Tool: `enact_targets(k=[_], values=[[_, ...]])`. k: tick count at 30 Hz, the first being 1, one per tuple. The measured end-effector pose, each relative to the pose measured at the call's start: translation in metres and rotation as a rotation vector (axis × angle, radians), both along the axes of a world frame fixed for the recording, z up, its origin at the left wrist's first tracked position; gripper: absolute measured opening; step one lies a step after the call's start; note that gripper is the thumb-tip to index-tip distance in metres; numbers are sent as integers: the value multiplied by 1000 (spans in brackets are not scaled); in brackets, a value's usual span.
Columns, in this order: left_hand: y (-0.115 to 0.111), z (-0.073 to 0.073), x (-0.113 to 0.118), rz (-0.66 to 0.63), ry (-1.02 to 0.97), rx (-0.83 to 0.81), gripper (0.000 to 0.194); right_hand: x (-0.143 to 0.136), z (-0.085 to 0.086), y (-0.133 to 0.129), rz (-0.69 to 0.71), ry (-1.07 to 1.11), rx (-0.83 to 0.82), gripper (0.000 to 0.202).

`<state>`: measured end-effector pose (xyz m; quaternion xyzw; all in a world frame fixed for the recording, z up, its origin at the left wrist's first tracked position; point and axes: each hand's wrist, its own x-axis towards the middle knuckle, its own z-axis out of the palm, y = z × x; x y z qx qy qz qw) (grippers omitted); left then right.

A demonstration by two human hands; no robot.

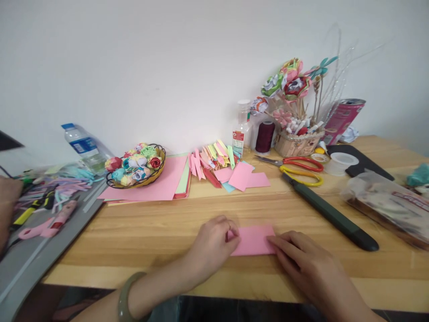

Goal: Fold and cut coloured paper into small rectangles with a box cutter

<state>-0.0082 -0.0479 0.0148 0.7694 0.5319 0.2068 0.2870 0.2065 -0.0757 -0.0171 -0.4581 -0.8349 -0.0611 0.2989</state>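
Observation:
A small pink rectangle of paper lies near the front edge of the wooden table. Its left side is pinched between the thumb and fingers of my left hand, whose wrist wears a green bangle. On the opposite side, my right hand grips the right edge with fingers held together. More pink paper pieces lie farther back, beside a bunch of folded paper strips in pink, yellow and green.
Behind on the left, a basket of paper flowers rests on pink sheets. To the right lie scissors, a dark-handled tool and a plastic bag. Another person's hand is at far left, near a glue gun.

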Motion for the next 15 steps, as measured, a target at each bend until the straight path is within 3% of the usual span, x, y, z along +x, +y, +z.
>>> enact_targets(k=[7, 11, 15], values=[[-6, -4, -4, -17, 110, 28, 12, -1, -3, -1, -9, -42, 2, 29], [-3, 3, -4, -5, 228, 30, 22, -2, -3, -1, 6, -5, -30, 26], [3, 12, -2, -52, 313, 2, 12, -2, -2, 0, 18, 26, -72, 25]])
